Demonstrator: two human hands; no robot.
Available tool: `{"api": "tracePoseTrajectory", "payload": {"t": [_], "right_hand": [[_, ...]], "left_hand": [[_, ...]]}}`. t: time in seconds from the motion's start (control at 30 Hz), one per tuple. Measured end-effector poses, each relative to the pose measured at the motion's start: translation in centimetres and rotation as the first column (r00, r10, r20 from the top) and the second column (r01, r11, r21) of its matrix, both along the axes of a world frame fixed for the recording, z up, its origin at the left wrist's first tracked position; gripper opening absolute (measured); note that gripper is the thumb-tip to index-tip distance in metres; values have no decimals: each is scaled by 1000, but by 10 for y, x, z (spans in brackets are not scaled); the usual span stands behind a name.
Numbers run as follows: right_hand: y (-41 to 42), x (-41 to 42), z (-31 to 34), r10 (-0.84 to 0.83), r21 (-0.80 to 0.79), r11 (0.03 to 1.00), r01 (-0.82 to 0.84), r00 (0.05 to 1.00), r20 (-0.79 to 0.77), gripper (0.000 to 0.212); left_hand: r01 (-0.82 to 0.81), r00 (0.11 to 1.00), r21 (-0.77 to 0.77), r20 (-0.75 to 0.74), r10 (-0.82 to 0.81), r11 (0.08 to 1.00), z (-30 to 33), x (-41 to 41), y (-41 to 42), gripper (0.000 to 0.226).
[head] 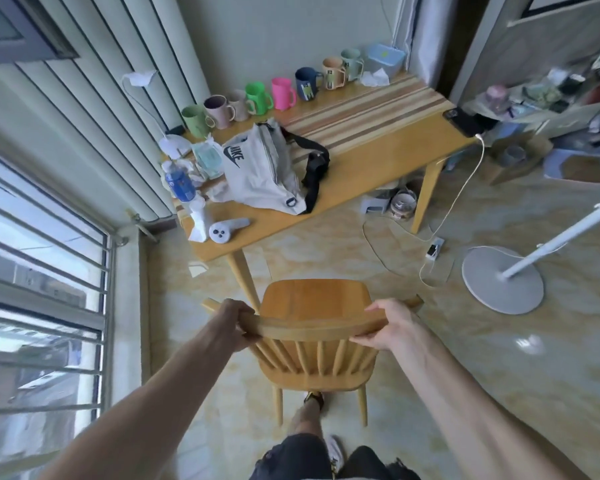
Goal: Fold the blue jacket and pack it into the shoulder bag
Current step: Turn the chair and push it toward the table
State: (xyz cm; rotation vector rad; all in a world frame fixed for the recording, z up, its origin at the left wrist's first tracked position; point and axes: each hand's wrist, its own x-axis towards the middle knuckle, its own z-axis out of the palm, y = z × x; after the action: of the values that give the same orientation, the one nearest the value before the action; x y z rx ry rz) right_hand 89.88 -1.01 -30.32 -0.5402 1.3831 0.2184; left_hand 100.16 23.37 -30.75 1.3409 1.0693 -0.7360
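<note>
Closest to the camera, both hands are clamped on the top rail of a wooden chair [312, 327]: the left hand [238, 327] wraps its left end, the right hand [383, 327] grips the right end with the fingers curled under. The chair stands on the tiled floor [499, 375] just short of the bench [378, 164], with a bench leg right in front of its seat. If the chair gets pushed forward it could knock that leg and jolt what sits above. A white charging cable [447, 220] trails over the floor to the right and could catch a foot or a chair leg. On the bench lies the shoulder bag [260, 168], white with a black strap, hemmed in by tissues, a bottle [179, 183] and a row of mugs [257, 97]; packing there risks tipping them. The blue jacket is nowhere in view, so it must first be found.
</note>
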Motion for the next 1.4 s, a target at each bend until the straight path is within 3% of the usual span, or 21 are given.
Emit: {"api": "tracePoseTrajectory", "payload": {"t": [0.07, 0.2, 0.4, 0.5, 0.63, 0.73, 0.9, 1.03, 1.13, 1.27, 1.3, 1.4], "right_hand": [[-21, 30, 4, 2, 3, 1000, -2, 1000, 4, 14], [-53, 86, 4, 4, -9, 1000, -4, 1000, -2, 18], [-101, 165, 3, 12, -42, 999, -12, 1000, -12, 23], [-128, 205, 2, 32, -64, 998, -30, 999, 25, 30], [-166, 257, -4, 124, -81, 989, -120, 991, 50, 12], [-194, 288, -24, 171, -69, 984, -164, 980, 99, 11], [-242, 319, -67, 177, -40, 984, -173, 974, 144, 14], [-269, 336, -90, 172, 21, 984, -176, 976, 136, 21], [-278, 343, -97, 206, 48, 976, -214, 970, 132, 19], [-285, 340, -105, 226, 79, 969, -236, 967, 115, 20], [-287, 338, -106, 226, 83, 968, -236, 968, 109, 20], [-289, 339, -106, 267, 61, 960, -272, 960, 81, 21]], "left_hand": [[4, 1000, -7, 2, -4, 1000, 1, 28, -19, 10], [5, 1000, -29, -7, -5, 1000, -3, 86, -51, 32], [-69, 998, -111, -6, 69, 991, -9, 155, -96, 13], [-102, 995, -173, 6, 105, 980, -14, 186, -116, 14], [-200, 980, -229, -23, 200, 953, -31, 217, -143, 16], [-269, 963, -274, -45, 267, 923, -45, 228, -169, 14], [-334, 933, -397, -10, 359, 855, -76, 235, -209, 29], [-304, 934, -370, 67, 352, 878, -86, 243, -237, 30], [-300, 933, -290, 109, 343, 909, -94, 244, -245, 16], [-285, 951, -235, 54, 305, 929, -110, 240, -244, 56], [-280, 955, -194, 43, 294, 940, -112, 238, -244, 56], [-294, 954, -95, 35, 299, 951, -111, 235, -246, 31]]}}
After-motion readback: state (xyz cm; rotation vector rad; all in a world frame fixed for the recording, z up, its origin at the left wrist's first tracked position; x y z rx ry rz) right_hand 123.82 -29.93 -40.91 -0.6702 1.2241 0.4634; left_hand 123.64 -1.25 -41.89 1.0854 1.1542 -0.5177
